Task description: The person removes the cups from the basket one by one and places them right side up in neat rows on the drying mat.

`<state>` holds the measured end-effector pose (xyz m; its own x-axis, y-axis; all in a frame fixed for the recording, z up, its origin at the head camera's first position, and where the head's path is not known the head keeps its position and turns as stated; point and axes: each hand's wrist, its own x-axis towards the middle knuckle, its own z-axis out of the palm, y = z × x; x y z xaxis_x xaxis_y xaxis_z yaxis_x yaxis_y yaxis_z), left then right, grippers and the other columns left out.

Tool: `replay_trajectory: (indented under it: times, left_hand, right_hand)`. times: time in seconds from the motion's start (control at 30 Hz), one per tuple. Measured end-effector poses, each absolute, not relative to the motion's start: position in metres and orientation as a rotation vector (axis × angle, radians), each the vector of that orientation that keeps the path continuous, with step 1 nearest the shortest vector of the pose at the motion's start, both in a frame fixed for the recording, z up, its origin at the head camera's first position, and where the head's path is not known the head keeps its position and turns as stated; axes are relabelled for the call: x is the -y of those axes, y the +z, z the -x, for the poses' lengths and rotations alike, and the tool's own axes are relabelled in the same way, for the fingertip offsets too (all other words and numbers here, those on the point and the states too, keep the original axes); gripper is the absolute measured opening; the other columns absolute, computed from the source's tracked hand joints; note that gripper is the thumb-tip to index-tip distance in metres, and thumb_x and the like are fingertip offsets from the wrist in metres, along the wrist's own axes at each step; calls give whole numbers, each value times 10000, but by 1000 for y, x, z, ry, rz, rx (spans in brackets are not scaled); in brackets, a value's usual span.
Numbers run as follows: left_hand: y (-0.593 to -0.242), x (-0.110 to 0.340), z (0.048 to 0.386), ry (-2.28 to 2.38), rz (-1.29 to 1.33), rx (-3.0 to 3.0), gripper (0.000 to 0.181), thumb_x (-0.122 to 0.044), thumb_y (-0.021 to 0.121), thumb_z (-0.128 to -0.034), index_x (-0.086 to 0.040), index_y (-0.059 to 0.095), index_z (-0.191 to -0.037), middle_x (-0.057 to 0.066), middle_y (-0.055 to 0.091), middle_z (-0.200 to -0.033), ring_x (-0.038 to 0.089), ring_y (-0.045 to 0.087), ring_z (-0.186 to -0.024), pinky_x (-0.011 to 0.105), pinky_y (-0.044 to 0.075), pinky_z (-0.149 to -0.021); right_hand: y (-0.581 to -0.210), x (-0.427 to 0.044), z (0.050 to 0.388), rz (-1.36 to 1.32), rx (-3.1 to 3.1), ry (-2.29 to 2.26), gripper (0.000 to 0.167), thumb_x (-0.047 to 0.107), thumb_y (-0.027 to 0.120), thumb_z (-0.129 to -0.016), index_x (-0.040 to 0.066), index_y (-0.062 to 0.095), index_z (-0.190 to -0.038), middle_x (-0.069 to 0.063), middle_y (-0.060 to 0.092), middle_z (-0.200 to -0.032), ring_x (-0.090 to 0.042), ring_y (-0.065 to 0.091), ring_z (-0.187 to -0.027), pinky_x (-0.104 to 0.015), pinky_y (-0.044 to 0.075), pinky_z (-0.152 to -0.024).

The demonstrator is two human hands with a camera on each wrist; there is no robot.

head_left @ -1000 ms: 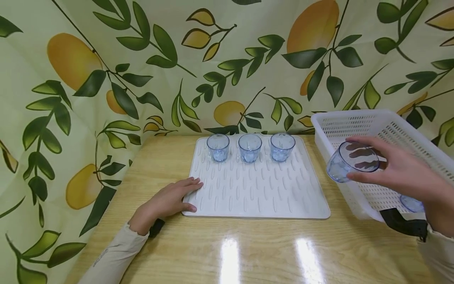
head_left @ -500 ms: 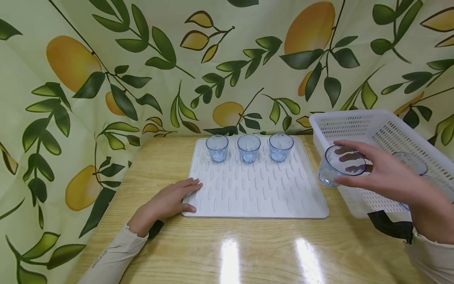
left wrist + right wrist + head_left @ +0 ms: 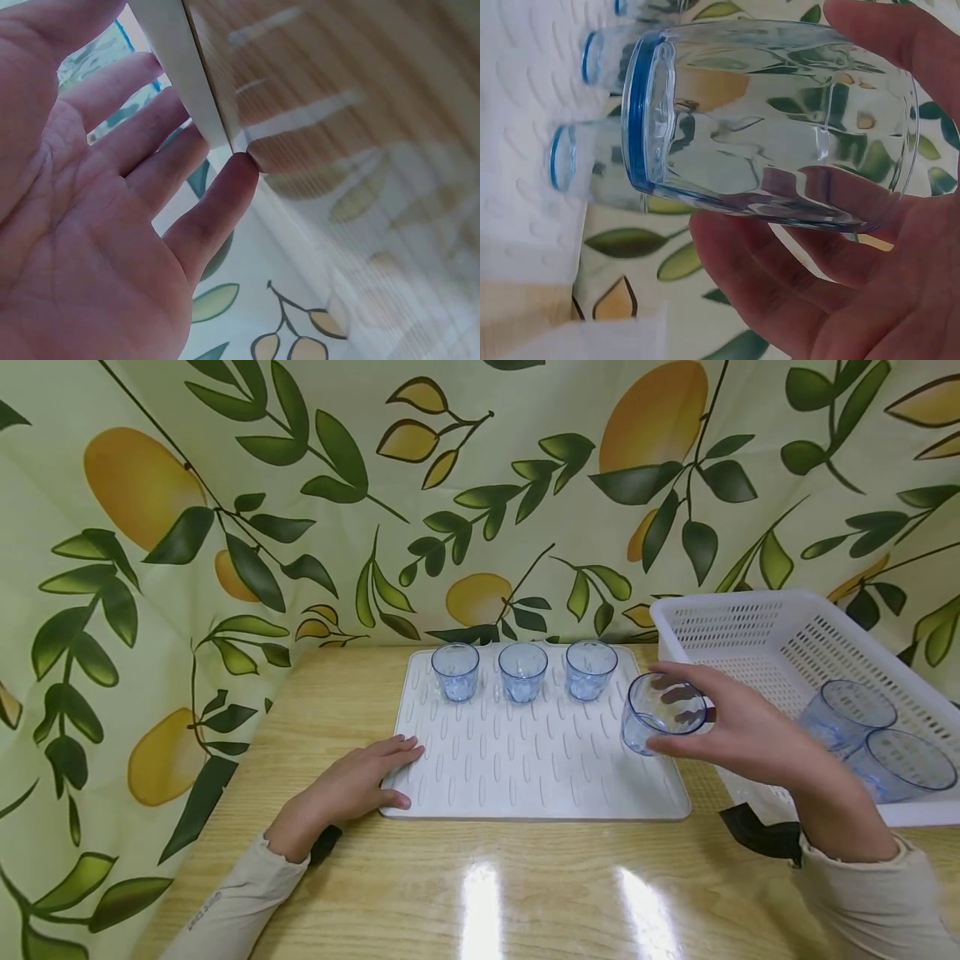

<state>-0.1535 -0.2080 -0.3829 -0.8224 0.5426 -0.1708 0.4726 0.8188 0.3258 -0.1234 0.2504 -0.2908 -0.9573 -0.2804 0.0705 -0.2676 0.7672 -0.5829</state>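
Observation:
Over the right edge of the white ridged mat (image 3: 525,777), my right hand (image 3: 750,727) holds a clear bluish drinking glass (image 3: 651,727), tilted. In the right wrist view, thumb and fingers grip the sides of this glass (image 3: 780,127). Three similar glasses stand in a row along the mat's back: the left glass (image 3: 456,675), the middle glass (image 3: 522,675) and the right glass (image 3: 591,672). My left hand (image 3: 360,781) rests on the mat's left edge with fingers extended. The left wrist view shows the left hand (image 3: 112,202) with its fingertips against that edge.
A white perforated plastic basket (image 3: 720,631) stands to the right of the mat. In it lie two more glasses, an upper glass (image 3: 847,714) and a lower glass (image 3: 900,768). The wooden table (image 3: 375,877) meets a fruit-patterned cloth (image 3: 337,552) at the back and left.
My right hand has carried the glass leftward, from over the basket's near-left side to over the mat's right edge. More of the glasses in the basket shows. The left hand stays in place.

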Motion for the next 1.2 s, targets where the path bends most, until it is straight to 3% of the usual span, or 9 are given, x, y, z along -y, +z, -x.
replay_trajectory:
  times: [0.3,0.6,1.2]
  left_hand:
    - [-380,208,154,380,-777,-2749,772,-344,764,-844,-104,444,-1504,116,394,-1589,355,337,-1484,639,341,-1112]
    - [-379,209,154,381,-777,-2746,774,-336,768,-842,-92,444,-1502,123,396,-1587,358,339,-1482,621,347,-1118]
    - [-381,208,153,371,-771,-2743,766,-346,763,-846,-93,451,-1498,124,392,-1589,360,338,-1483,626,340,-1121]
  right_hand:
    - [-299,-208,134,486,-2886,-1013,892,367,872,-754,124,430,-1489,-160,550,-1374,-333,546,-1188,-527,470,-950]
    - [-312,-164,152,519,-2825,-1069,869,284,871,-743,127,442,-1482,-95,600,-1336,-291,590,-1192,-480,502,-957]
    - [-334,-113,171,593,-2712,-1129,864,318,851,-764,169,427,-1502,-71,550,-1429,-276,578,-1257,-468,510,-968]
